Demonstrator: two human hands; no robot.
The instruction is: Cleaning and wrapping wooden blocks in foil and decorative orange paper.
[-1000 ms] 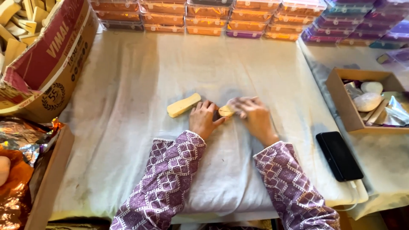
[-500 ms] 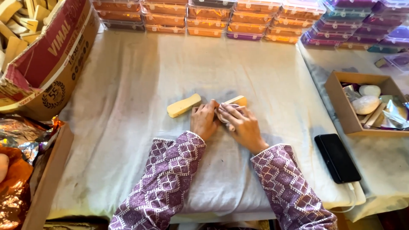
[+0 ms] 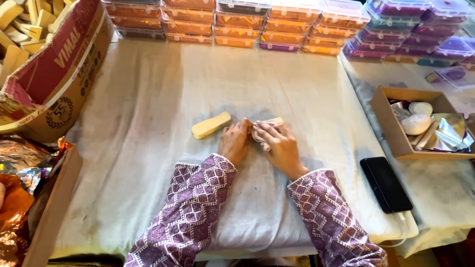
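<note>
- Two hands meet on one small pale bar [image 3: 273, 121] at the middle of the cloth-covered counter [image 3: 148, 148]; the left hand [image 3: 236, 142] lies curled with its fingertips against the near end of the bar, and the right hand [image 3: 278, 146] pinches the bar and a bit of wrapping, though I cannot tell how tightly.
- One risk, as I judge it: the bar looks soft-edged and the fingers of both hands crowd the same end, so uneven pressure could dent or snap it.
- A second yellow bar [image 3: 211, 124] lies bare just left of the held bar, near the left hand; a sideways sweep of that wrist could push it along the cloth or soil it.
- The cloth is wrinkled and loose under the held bar, so dragging the bar could bunch it and tug whatever rests on it.
- The black phone [image 3: 386, 184] sits to the right of the held bar, close to the counter's edge with a cable hanging off; an elbow swing could knock it down.
- The open cardboard tray [image 3: 383, 116], further right of the held bar, holds foil scraps and pale lumps; a hasty reach could tip its contents.
- Stacked lidded boxes [image 3: 237, 22] stand well beyond the held bar, out of easy harm.
</note>
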